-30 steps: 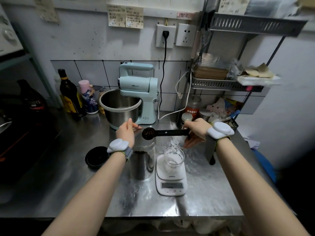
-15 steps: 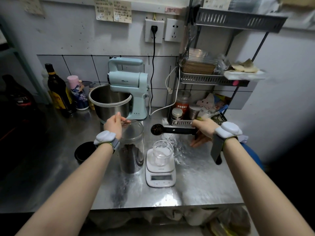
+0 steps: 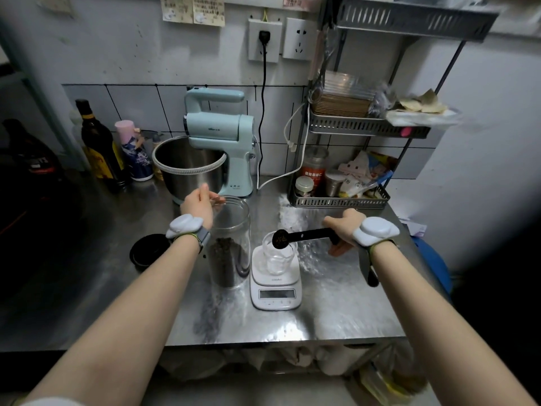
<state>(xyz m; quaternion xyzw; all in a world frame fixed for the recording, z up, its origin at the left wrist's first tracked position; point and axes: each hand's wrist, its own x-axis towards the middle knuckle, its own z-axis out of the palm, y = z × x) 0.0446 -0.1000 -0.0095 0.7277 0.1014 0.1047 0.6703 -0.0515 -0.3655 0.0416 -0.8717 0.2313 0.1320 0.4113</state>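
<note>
Right hand [image 3: 344, 231] grips handle of black scoop [image 3: 307, 235]; scoop bowl, dark beans inside, hangs over glass cup [image 3: 276, 259] on white scale [image 3: 276, 294], toward front edge of steel countertop [image 3: 336, 303]; left hand [image 3: 199, 205] pinches rim of bean jar [image 3: 231, 250], upright just left of scale; black lid [image 3: 147, 249] left of jar.

wall notes [image 3: 193, 8] cut off at top, scale display [image 3: 277, 293] unreadable, spoon [image 3: 306, 235] contents indistinct
</note>
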